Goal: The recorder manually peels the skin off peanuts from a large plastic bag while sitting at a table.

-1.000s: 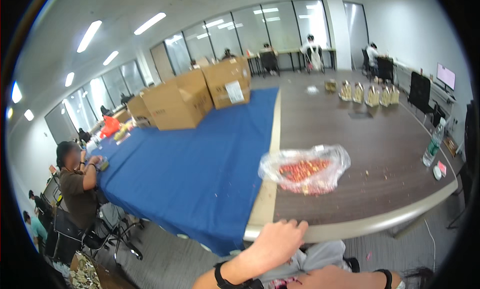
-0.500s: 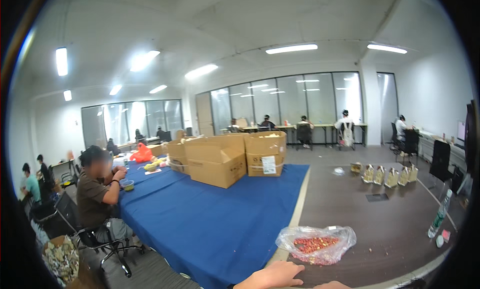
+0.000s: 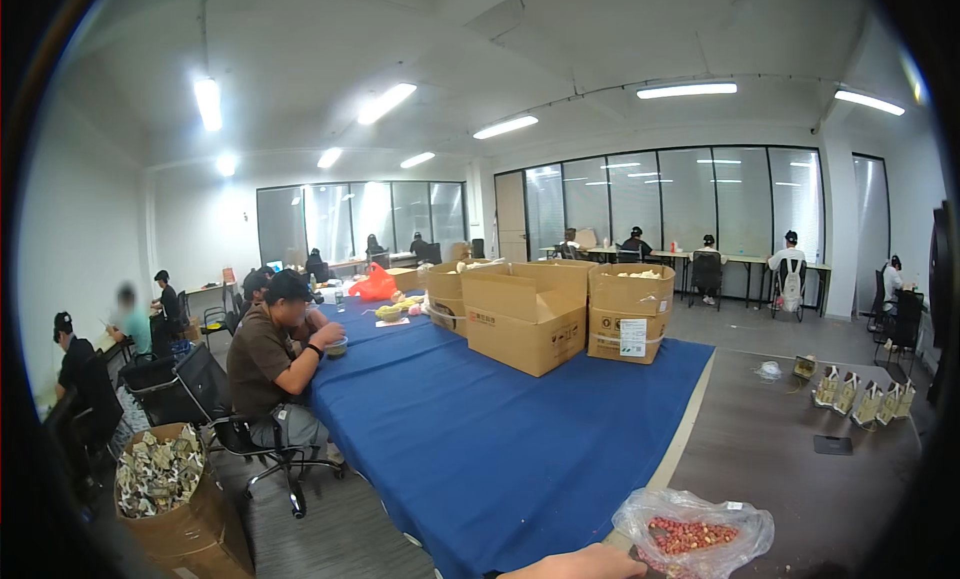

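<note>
At the lower edge my left hand point(image 3: 585, 562) is only partly in view, with a finger stretched out toward the clear plastic bag point(image 3: 752, 549). It is beside the bag's near left edge; whether it touches the plastic I cannot tell. The bag lies open on the dark tabletop and holds small reddish and pale pieces that look like peanuts point(image 3: 690, 535). Nothing shows in the visible part of this hand. My right hand is out of view.
A blue cloth point(image 3: 500, 429) covers the table on the left, with cardboard boxes point(image 3: 525, 324) on it. Small pouches point(image 3: 868, 403) stand on the right. A co-worker point(image 3: 275, 344) sits at the cloth's left side, near a full carton point(image 3: 185, 534).
The view has turned left, so the bag and boxes now sit farther right. My right hand and the bottle have left the picture. My left hand stays near the bag.
</note>
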`<action>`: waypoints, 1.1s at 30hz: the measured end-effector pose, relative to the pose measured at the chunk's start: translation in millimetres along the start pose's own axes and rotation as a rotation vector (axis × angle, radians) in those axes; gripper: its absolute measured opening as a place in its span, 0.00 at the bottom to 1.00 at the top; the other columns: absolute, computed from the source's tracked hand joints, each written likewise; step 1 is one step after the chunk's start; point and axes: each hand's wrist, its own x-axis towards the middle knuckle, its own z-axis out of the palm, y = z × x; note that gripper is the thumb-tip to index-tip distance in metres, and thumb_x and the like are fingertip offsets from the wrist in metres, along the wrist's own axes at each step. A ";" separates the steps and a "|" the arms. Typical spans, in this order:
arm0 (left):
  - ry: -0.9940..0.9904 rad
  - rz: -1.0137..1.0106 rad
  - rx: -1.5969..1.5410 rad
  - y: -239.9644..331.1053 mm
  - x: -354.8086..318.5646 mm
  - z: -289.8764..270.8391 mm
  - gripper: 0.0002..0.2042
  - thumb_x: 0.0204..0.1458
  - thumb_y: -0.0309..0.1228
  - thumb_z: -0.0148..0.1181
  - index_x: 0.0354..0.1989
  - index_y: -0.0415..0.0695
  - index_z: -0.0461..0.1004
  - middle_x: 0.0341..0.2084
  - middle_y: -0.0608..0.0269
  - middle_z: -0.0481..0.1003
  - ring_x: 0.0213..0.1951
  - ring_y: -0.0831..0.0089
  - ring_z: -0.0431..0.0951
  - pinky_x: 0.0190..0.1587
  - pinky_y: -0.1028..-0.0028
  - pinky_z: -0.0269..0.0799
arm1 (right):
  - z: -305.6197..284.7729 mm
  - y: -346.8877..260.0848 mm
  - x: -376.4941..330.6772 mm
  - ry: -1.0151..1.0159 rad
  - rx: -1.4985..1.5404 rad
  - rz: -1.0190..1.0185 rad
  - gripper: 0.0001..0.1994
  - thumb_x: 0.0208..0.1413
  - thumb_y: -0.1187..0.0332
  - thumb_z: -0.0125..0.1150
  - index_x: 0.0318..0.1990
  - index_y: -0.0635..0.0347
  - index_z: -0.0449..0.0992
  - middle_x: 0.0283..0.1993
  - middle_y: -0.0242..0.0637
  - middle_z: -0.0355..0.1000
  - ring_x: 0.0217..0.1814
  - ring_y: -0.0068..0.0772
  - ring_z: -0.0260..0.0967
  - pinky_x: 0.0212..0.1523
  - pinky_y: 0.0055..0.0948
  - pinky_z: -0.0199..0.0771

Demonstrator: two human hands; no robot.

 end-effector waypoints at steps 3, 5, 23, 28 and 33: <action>0.020 0.067 0.009 2.6 13.0 -16.4 0.19 0.51 0.41 0.65 0.49 0.44 0.77 0.36 0.46 0.80 0.40 0.47 0.81 0.43 0.54 0.76 | 1.1 22.4 4.4 -0.005 0.031 -0.012 0.19 0.55 0.58 0.62 0.47 0.66 0.75 0.37 0.52 0.77 0.39 0.54 0.77 0.40 0.46 0.76; 0.023 0.114 -0.006 3.1 24.5 -27.5 0.19 0.51 0.39 0.66 0.49 0.43 0.77 0.36 0.46 0.80 0.41 0.47 0.81 0.43 0.54 0.75 | 1.3 37.9 5.9 -0.005 0.054 -0.011 0.20 0.55 0.59 0.61 0.47 0.67 0.74 0.37 0.52 0.77 0.40 0.55 0.77 0.40 0.46 0.76; 0.148 0.256 0.143 24.6 110.6 -60.2 0.15 0.51 0.38 0.62 0.45 0.46 0.80 0.34 0.52 0.82 0.39 0.51 0.82 0.40 0.56 0.76 | 16.5 103.6 -9.4 0.034 0.164 0.021 0.20 0.57 0.60 0.62 0.48 0.69 0.72 0.35 0.54 0.74 0.41 0.57 0.74 0.45 0.47 0.74; 0.228 0.143 0.050 11.3 100.9 -65.6 0.14 0.50 0.41 0.62 0.37 0.45 0.81 0.28 0.49 0.81 0.34 0.50 0.82 0.35 0.53 0.75 | 36.8 118.4 -14.3 0.078 0.217 0.087 0.20 0.58 0.59 0.63 0.49 0.68 0.73 0.34 0.53 0.74 0.40 0.56 0.75 0.43 0.47 0.74; 0.186 0.100 -0.034 -2.2 116.2 -52.6 0.17 0.52 0.46 0.62 0.35 0.43 0.81 0.27 0.47 0.80 0.33 0.46 0.81 0.34 0.52 0.75 | 37.3 134.1 -1.6 -0.006 0.255 0.027 0.21 0.58 0.58 0.63 0.50 0.67 0.73 0.33 0.53 0.73 0.39 0.55 0.75 0.42 0.46 0.73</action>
